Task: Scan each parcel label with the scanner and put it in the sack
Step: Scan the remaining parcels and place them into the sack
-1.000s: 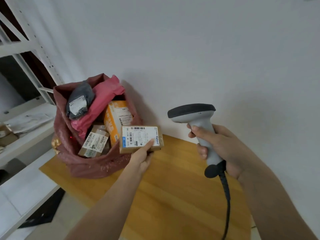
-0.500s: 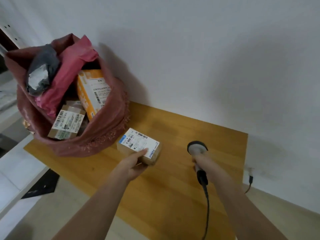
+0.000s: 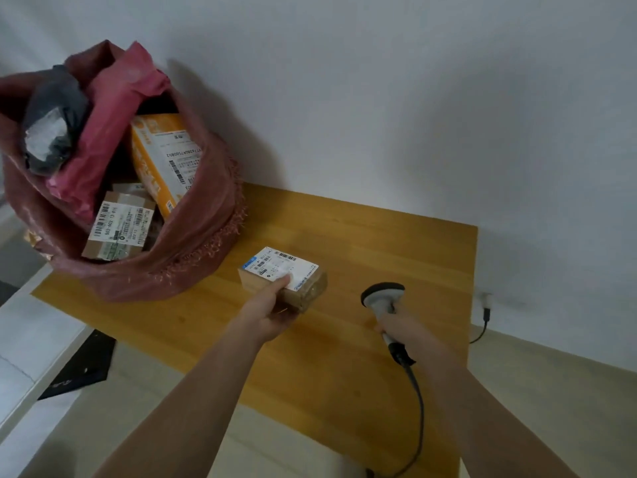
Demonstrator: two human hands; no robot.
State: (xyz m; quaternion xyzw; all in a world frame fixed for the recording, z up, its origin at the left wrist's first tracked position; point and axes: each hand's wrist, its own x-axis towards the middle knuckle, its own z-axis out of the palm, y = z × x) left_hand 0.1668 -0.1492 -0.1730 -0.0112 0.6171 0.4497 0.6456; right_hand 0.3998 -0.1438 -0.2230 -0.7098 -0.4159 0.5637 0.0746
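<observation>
Cardboard parcel [image 3: 282, 277] gripped in left hand [image 3: 272, 313]; right hand [image 3: 401, 327] beside it clasps scanner [image 3: 382, 298].

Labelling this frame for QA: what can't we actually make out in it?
- Parcel label print: head view, too small and blurred to read; the left hand covers its near edge.
- Scanner trigger and window: head view, hidden by the right hand and facing away.
- Sack bottom: head view, hidden by the parcels piled inside.
- Sack's left side: cut off by the frame edge.
</observation>
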